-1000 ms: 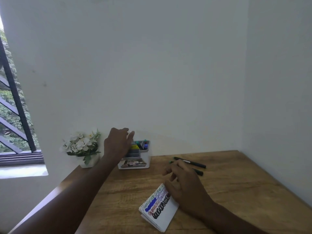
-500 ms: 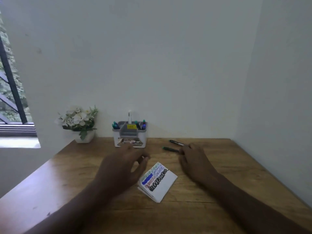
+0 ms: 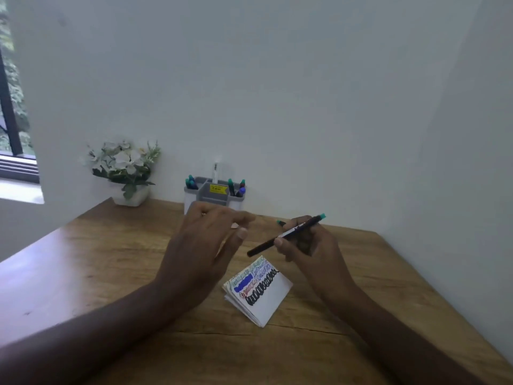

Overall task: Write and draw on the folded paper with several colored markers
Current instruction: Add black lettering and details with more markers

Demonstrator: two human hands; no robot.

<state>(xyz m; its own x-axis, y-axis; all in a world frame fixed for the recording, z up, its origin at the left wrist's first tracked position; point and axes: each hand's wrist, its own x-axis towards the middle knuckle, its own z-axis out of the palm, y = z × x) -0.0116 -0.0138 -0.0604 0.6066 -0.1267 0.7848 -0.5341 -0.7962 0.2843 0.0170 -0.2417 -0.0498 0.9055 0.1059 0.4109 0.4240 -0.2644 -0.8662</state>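
Closest to us, the folded paper (image 3: 261,294) lies flat on the wooden table (image 3: 111,273), with colored scribbles on its top. Above it, our right hand (image 3: 305,245) pinches a dark marker (image 3: 286,235) with a teal end. Our left hand (image 3: 205,245) floats beside it, fingers spread, holding nothing. Farther back, the marker holder (image 3: 213,193) and a flower pot (image 3: 125,173) stand by the wall.

2 hands: the right hand (image 3: 305,245) holds 1 marker (image 3: 286,235); beyond the left hand (image 3: 205,240), 1 organizer (image 3: 213,194) holds about 5 markers; below, 1 folded paper (image 3: 259,290).
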